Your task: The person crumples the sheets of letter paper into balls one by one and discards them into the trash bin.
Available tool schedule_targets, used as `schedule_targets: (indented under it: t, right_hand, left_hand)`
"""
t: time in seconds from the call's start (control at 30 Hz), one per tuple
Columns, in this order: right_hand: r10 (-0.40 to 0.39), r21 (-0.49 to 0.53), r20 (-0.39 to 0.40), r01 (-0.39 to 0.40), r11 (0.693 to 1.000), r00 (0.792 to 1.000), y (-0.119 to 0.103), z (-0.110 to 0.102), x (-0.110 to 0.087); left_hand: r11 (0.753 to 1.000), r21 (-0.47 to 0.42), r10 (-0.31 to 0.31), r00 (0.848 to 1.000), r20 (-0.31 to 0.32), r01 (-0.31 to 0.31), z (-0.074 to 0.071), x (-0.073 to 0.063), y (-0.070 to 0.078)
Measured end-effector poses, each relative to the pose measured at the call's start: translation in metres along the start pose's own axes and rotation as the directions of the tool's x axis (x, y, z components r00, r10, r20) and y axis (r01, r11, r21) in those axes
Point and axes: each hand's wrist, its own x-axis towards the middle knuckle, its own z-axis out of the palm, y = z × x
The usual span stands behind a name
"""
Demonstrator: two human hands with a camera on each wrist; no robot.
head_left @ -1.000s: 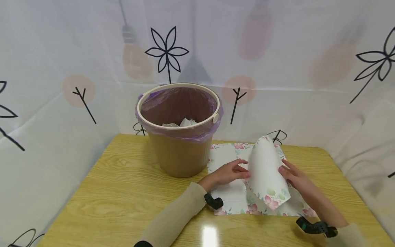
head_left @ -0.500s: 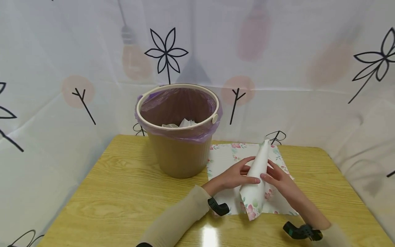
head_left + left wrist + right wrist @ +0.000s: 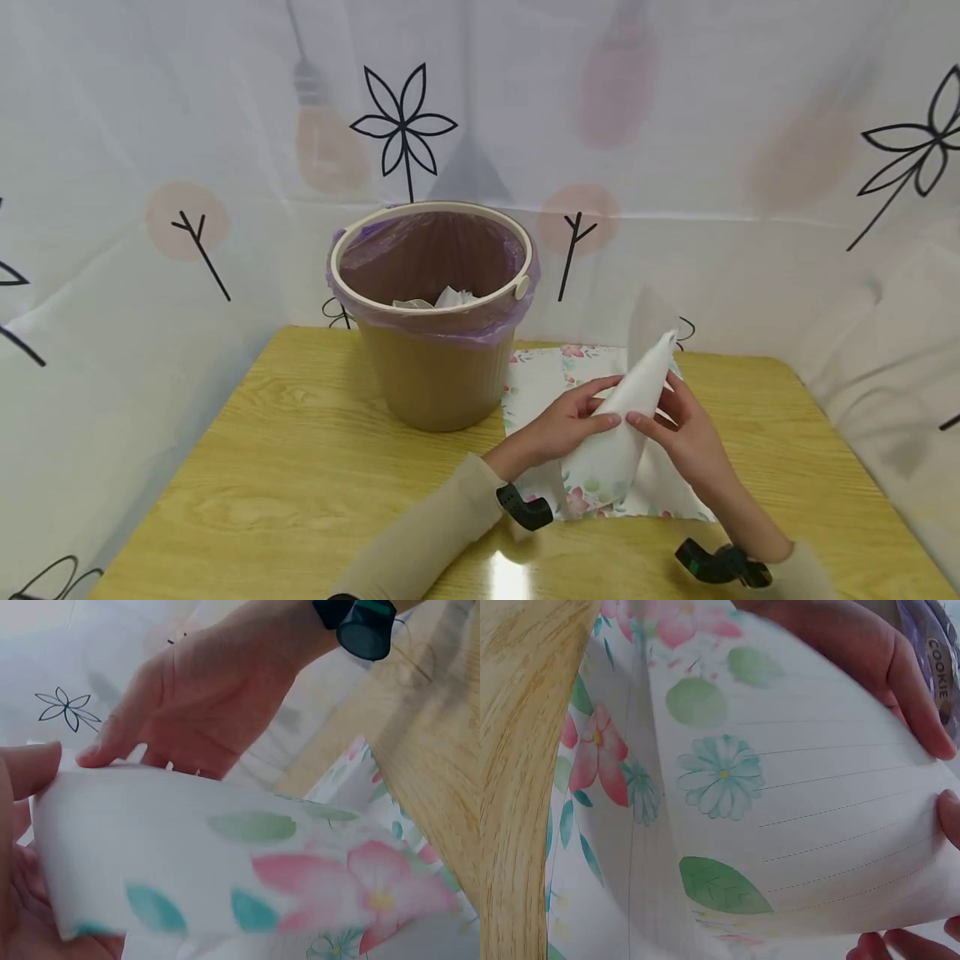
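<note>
Fingers and thumbs of the left hand (image 3: 558, 427) and right hand (image 3: 693, 437) are pinching the curled-up floral writing paper (image 3: 609, 448) from both sides, wrists kinda angling inward, beige sleeves (image 3: 431, 533) spanning the wooden table (image 3: 262, 475) beside the bag-lined trash bin (image 3: 442, 379).

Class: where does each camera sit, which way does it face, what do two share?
Head: worn there, facing forward and down at the curled white floral paper; left hand, right hand, beige sleeves show.
Left wrist: worn there, facing the paper; both hands show.
Right wrist: worn there, facing the paper's ruled lines; both hands show.
Wrist views share the paper.
</note>
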Motion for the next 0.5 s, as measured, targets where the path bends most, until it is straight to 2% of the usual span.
schedule_targets:
  t: [0.13, 0.27, 0.4, 0.5]
  right_hand:
    - [-0.062, -0.026, -0.095, 0.06, 0.998, 0.994, -0.004, 0.006, -0.003]
    - [-0.093, -0.062, -0.167, 0.084, 0.995, 0.982, -0.007, 0.013, -0.006]
    - [-0.114, -0.114, -0.224, 0.09, 0.989, 0.968, -0.012, 0.018, -0.009]
    - [-0.13, -0.141, -0.244, 0.097, 0.985, 0.961, -0.015, 0.021, -0.01]
  left_hand:
    - [0.998, 0.052, 0.024, 0.999, -0.027, -0.022, -0.004, 0.0, -0.003]
    - [0.981, 0.189, 0.071, 0.992, -0.101, -0.051, -0.006, -0.001, -0.004]
    - [0.928, 0.358, 0.182, 0.966, -0.184, -0.106, -0.008, -0.002, -0.004]
    - [0.863, 0.48, 0.293, 0.931, -0.217, -0.16, -0.01, -0.001, -0.004]
